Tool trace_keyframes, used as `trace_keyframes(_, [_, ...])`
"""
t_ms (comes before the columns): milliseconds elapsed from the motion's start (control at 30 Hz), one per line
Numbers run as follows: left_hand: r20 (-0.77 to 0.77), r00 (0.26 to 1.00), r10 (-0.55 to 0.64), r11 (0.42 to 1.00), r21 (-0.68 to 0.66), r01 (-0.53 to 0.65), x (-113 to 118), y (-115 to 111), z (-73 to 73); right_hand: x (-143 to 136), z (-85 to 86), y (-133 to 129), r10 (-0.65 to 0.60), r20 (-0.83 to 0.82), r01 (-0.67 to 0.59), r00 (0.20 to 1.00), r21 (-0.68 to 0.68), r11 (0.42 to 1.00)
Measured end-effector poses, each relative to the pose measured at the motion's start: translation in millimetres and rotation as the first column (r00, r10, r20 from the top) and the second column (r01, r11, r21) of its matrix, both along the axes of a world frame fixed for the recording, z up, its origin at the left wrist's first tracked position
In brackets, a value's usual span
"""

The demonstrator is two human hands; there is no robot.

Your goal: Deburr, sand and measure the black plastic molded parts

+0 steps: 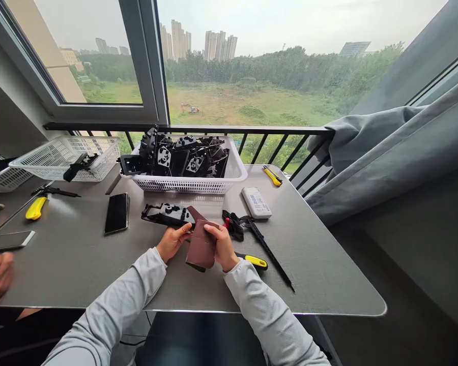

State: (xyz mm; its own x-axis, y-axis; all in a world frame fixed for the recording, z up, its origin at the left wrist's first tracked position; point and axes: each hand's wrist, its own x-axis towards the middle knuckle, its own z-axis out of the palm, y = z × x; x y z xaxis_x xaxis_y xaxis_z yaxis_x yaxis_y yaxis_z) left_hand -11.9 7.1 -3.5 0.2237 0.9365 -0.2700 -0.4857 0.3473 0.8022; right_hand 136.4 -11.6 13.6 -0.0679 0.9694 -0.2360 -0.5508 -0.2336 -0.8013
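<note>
My right hand [222,246] pinches a curled, matte reddish-brown sheet [201,248], probably sandpaper, though I can't resolve its grit. My left hand [171,243] grips one end of a long, moulded black part [164,215] over the smooth grey tabletop [320,274], before the white lattice basket [183,186].

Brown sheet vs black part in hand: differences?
Look: the brown sheet is plain-faced; the black part has grey areas and raised details.
Pose: the brown sheet is bent; the black part extends straight out leftward.
Hold: the right hand grips the brown sheet; the left hand holds the black part.
Shared: both are hand-held.
</note>
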Motion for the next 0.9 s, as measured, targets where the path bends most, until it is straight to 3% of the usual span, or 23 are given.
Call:
trace_keyframes(133, [-0.065,0.997,0.044,0.998,0.056,-0.041,1,3,-3.0,2,-6.8,2,-0.019,0.147,0.003,0.989,0.104,0.995])
trace_keyframes(367, [-0.245,0.968,0.047,0.988,0.152,-0.01,-5,3,-13.7,-1,-6.9,-4,-0.016,0.421,-0.132,0.907,0.321,0.938])
trace_keyframes(567, [-0.321,0.946,0.045,0.985,0.173,0.012,-7,-1,-9.6,-3,-12.4,1,-0.017,0.418,-0.102,0.908,0.26,0.96])
trace_keyframes(900, [-0.211,0.977,0.031,0.993,0.114,-0.007,-5,3,-13.2,-6,-19.5,8,-0.072,0.415,-0.037,0.907,0.248,0.968])
